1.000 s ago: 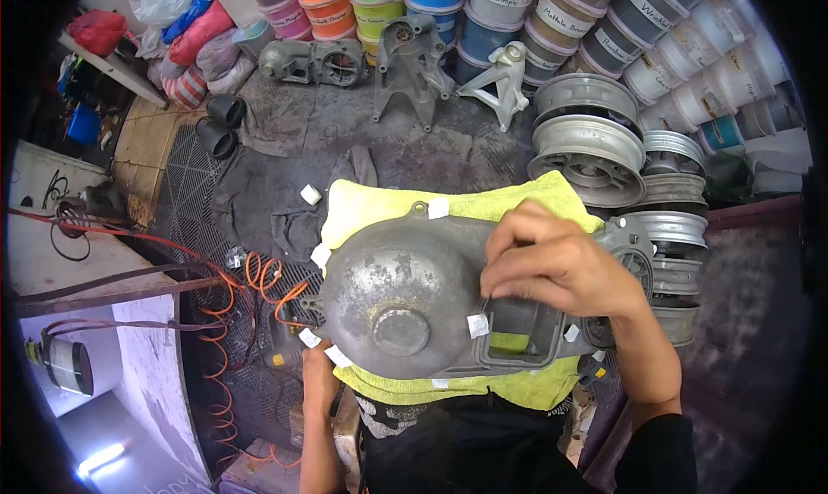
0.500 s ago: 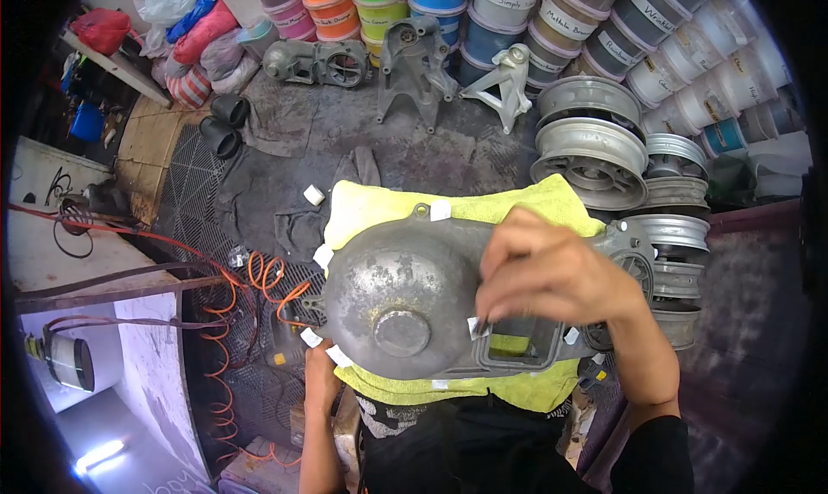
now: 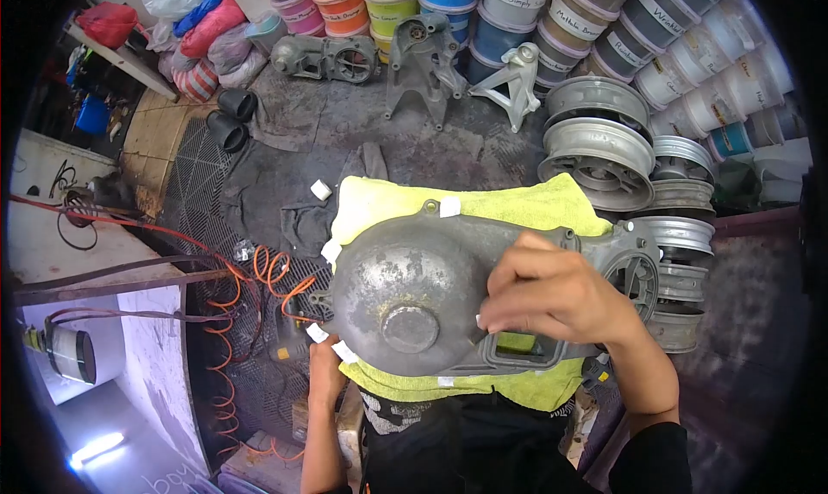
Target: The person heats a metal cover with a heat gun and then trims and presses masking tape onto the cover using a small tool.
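Yellow-green towelling (image 3: 371, 203) lay across the person's lap, with the grey metal casing (image 3: 414, 274) resting on it, its worn dome toward the left. White tabs (image 3: 450, 206) stuck out around the casing's edge. The right hand (image 3: 561, 291) was bent over the near rim of a rectangular opening (image 3: 490, 352), its fingers drawn narrow at a small white piece (image 3: 479, 321); blur hid whether they gripped it. The left hand (image 3: 325, 369) was curled beside the casing's left end, near two more tabs, though I could not tell how its fingertips were set. The step in hand looked like fine finger work at that rim, and any move from there would call for a light touch and a steady casing. Raised lips around the opening left the fingertips little room, while the space above the dome seemed wider. Beyond the towelling, a white roll (image 3: 321, 190) lay on dark cloth (image 3: 267, 179), wheel rims (image 3: 595, 145) stood stacked beyond the right forearm, and labelled tubs (image 3: 573, 15) lined the back.
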`<state>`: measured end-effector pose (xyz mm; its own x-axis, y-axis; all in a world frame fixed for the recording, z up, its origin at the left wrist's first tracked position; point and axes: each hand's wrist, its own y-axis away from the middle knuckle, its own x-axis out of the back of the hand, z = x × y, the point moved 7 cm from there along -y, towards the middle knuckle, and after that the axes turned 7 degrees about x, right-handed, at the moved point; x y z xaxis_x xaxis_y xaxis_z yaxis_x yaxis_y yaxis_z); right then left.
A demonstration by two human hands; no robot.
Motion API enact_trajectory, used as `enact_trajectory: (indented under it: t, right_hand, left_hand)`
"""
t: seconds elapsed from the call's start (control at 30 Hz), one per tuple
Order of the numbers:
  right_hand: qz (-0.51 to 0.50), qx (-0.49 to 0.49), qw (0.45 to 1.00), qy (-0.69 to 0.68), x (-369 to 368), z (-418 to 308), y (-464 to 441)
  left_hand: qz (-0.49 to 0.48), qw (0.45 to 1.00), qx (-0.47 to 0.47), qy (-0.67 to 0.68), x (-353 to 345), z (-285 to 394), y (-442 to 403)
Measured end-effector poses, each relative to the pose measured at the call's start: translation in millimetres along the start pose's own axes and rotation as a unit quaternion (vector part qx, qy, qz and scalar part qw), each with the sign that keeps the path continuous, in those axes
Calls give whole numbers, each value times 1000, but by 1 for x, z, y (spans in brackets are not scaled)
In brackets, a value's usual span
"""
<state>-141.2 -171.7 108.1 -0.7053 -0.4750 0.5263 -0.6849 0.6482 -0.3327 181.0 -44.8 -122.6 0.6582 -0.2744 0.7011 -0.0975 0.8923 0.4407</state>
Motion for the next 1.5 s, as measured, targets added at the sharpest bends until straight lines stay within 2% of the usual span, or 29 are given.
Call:
enact_trajectory:
  t: [0.13, 0.17, 0.27, 0.3, 0.43, 0.53, 0.57, 0.67, 0.73, 0.8, 0.83, 0.93, 0.97, 1.07, 1.17, 1.3, 1.37, 1.43, 1.5]
  right_hand:
    - [20, -28, 997, 73, 17, -1, 9]
    - [42, 15, 998, 50, 13, -11, 6]
    - [31, -6, 996, 80, 4, -3, 13]
    - [24, -21, 991, 133, 11, -2, 17]
    - [60, 1, 993, 106, 7, -21, 12]
    - [33, -57, 980, 186, 8, 4, 24]
    - [41, -65, 982, 174, 14, 3, 24]
    - [58, 5, 994, 90, 6, -18, 10]
    - [47, -20, 991, 126, 4, -9, 15]
    - [33, -54, 982, 180, 14, -2, 20]
    - [62, -40, 987, 146, 13, -11, 19]
    - [45, -8, 982, 183, -6, -28, 16]
    - [70, -19, 983, 169, -8, -19, 23]
    - [60, -50, 965, 252, 1, -24, 30]
    - [81, -5, 974, 211, -6, -38, 21]
    - [35, -47, 956, 288, -2, -25, 32]
    - [61, -15, 963, 263, 0, -36, 30]
    - [63, 9, 966, 249, -4, -43, 24]
    - [67, -24, 963, 262, -5, -28, 32]
  left_hand:
    - [-14, 1000, 17, 21, -2, -3, -2]
    - [-12, 1000, 18, 6, -2, -1, 1]
    - [-2, 1000, 11, -18, 8, 14, 1]
    - [4, 1000, 13, -7, 10, 18, 2]
    - [-20, 999, 16, 25, -1, 3, -2]
    - [7, 1000, -3, 11, 4, 9, 0]
    - [6, 1000, 4, 11, 2, 3, -1]
    - [-8, 1000, 4, -4, -7, -6, -1]
    - [-3, 999, -29, -33, 2, 10, -1]
    - [0, 1000, -9, -5, 7, 15, -2]
    - [-1, 1000, 3, 9, 7, 14, 0]
    - [1, 999, -13, 32, 2, 4, -3]
    - [-6, 999, -5, 38, 0, 2, -4]
    - [-7, 999, 14, 34, 10, 21, 1]
    - [11, 1000, -9, -26, 8, 23, 0]
    - [16, 1000, 8, 16, 9, 20, -2]
    - [30, 999, 0, 22, 6, 13, -2]
    - [0, 1000, -2, 23, -1, 8, -5]
    - [-10, 998, -12, 61, 7, 22, -6]
